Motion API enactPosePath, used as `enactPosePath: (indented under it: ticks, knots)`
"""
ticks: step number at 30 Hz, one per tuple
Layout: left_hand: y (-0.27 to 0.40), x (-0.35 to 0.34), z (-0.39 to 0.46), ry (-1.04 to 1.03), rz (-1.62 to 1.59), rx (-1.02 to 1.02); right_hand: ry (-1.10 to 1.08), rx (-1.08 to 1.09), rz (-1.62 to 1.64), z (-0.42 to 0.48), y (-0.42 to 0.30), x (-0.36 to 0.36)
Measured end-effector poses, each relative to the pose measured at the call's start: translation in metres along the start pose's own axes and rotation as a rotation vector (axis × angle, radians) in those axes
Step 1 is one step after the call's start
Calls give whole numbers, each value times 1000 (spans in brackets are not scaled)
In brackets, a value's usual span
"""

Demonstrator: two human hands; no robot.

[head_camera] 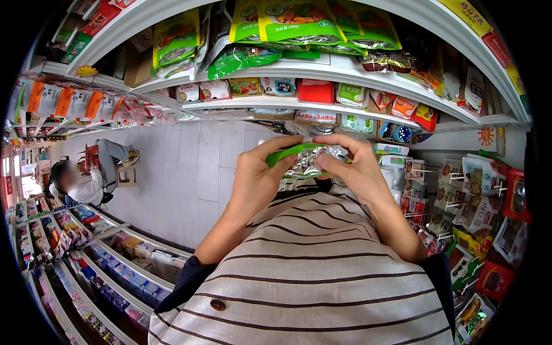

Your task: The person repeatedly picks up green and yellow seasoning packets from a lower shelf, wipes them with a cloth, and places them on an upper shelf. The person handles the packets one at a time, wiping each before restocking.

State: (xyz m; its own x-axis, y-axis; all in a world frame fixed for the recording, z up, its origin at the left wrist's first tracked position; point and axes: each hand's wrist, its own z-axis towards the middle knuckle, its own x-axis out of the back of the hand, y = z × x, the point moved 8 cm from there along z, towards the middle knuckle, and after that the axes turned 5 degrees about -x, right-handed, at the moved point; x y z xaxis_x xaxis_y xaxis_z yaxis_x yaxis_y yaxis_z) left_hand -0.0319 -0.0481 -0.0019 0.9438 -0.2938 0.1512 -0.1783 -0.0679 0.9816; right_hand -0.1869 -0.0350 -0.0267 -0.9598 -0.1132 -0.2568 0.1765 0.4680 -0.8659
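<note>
A food packet (307, 160) with green edging and a crinkled silver foil surface is held level in front of my striped apron. My left hand (262, 172) grips its left end between thumb and fingers. At the other end my right hand (361, 170) pinches it, the thumb pressing on the foil. Most of the packet's printed face is turned away from view. Just beyond my hands, similar green and yellow food pouches (297, 23) lie stacked on a white shelf (327, 64).
Below that shelf are rows of small packets (276, 86). Hanging packs (465, 207) crowd the right side on metal hooks. A person (86, 185) sits on a stool (127, 176) to the left, across the grey tiled floor (172, 164). Shelves of boxed goods (129, 276) line the lower left.
</note>
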Motion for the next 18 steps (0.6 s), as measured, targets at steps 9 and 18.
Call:
enactPosePath:
  ticks: [9,18]
  knots:
    - [8,-4,-1,28,45,-51,25,-167,191,-2,10,2]
    - [17,-11,2,24,112,-90,137,-226,281,-4,21,9]
